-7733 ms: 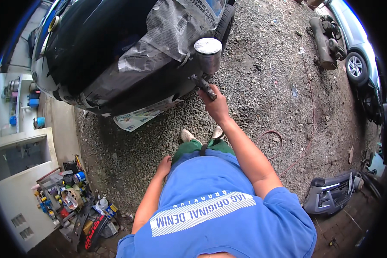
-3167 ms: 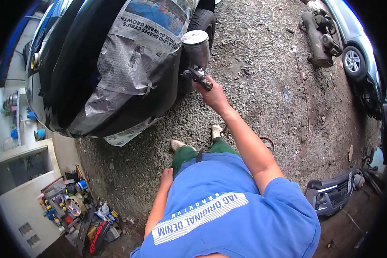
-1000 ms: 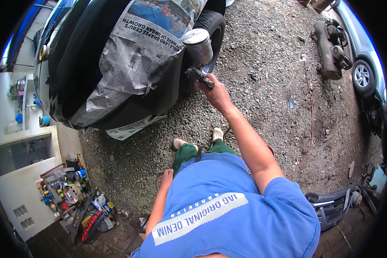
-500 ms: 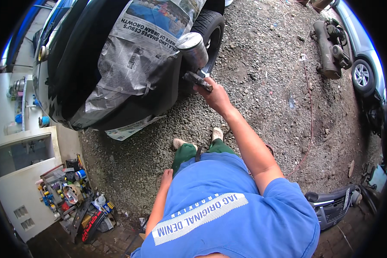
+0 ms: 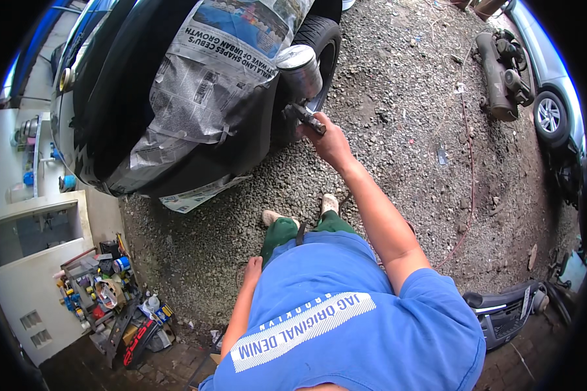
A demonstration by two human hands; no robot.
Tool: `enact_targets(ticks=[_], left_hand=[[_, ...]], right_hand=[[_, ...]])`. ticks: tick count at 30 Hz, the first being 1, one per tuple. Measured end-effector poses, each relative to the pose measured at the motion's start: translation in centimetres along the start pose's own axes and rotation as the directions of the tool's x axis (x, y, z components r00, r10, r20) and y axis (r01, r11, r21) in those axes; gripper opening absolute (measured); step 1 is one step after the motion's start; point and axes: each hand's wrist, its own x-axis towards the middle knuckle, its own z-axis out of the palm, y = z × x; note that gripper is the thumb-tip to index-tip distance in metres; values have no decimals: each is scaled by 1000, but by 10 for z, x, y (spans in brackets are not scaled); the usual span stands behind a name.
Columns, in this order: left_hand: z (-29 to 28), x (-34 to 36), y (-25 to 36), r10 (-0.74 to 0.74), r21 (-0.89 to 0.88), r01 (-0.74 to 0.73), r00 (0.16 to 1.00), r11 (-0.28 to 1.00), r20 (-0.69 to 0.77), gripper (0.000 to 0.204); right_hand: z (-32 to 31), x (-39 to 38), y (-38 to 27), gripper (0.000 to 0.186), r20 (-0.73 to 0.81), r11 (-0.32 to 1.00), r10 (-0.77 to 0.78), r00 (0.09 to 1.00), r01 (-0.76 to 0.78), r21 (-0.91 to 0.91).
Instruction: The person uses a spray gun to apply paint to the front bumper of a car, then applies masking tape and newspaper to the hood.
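My right hand [image 5: 330, 144] is wrapped round the handle of a spray gun [image 5: 302, 116]. On top of the gun sits a silver metal cup [image 5: 301, 75], tilted. The gun points at the black bumper [image 5: 248, 140] of a car, close to its wheel [image 5: 323, 45]. Sheets of newspaper [image 5: 195, 98] are taped over part of the car's body, and another sheet [image 5: 199, 195] sticks out under the bumper. Down at my side, my left hand [image 5: 254, 268] lies against my hip; its fingers are mostly hidden.
Gravel [image 5: 398, 130] covers the ground, with a thin red hose [image 5: 471, 169] across it. A compressor tank [image 5: 499, 81] lies at the right, near a silver car [image 5: 554, 72]. A cluttered rack of cans and tools [image 5: 107, 287] stands at lower left; a loose bumper [image 5: 505, 313] is at lower right.
My right hand and the spray gun have shifted slightly to the right along the bumper, and the gun has turned a little. My left hand stays in place.
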Motion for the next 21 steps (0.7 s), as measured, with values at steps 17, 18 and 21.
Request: enact_targets(ticks=[17,18,21], left_hand=[[4,3,-2,-11,-4,11,1000,1000,-5,45],[4,3,-2,15,-22,-15,1000,1000,-1,45],[4,3,0,19,-27,-19,1000,999,4,46]], right_hand=[[-6,9,-3,43,51,997,23,998,-27,74],[-6,10,-4,42,37,997,29,999,-32,67],[-8,16,-4,42,4,997,47,999,-47,66]])
